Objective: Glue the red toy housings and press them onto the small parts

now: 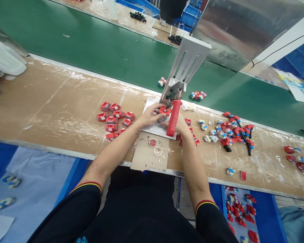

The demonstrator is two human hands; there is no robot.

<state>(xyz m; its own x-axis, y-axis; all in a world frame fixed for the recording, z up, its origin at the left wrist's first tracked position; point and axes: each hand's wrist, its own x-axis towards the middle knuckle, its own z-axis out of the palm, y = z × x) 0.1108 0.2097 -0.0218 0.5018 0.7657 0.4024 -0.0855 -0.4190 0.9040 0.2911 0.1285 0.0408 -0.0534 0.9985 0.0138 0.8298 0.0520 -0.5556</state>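
A red part [164, 110] sits under the press [176, 88], toward the far edge of the metal plate [154, 129]; the left hand [150, 116] pinches it; whether the right hand [180, 122], behind the red handle [174, 118], grasps anything, I cannot tell; 2 cups [153, 142] adjoin.

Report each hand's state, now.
Left hand: closed on the red part.
Right hand: partly hidden behind the red handle; grip cannot be told.
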